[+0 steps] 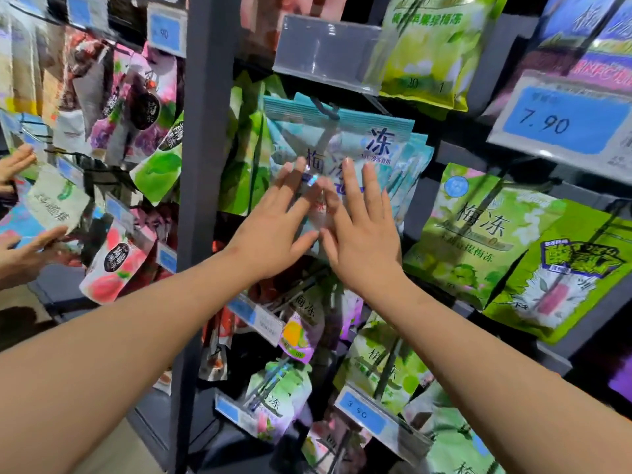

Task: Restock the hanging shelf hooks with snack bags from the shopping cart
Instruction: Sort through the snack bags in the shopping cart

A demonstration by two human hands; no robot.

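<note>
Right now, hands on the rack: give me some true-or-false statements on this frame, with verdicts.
1. The left hand and the right hand both rest with straight fingers on the pale blue bags. True.
2. The right hand grips a green bag. False: it lies open on the pale blue bags.
3. The price tag at upper right reads 7.90. True.
4. The pale blue bags lie in a cart. False: they hang from a hook.
5. At the left edge, another person's hands show. True.
</note>
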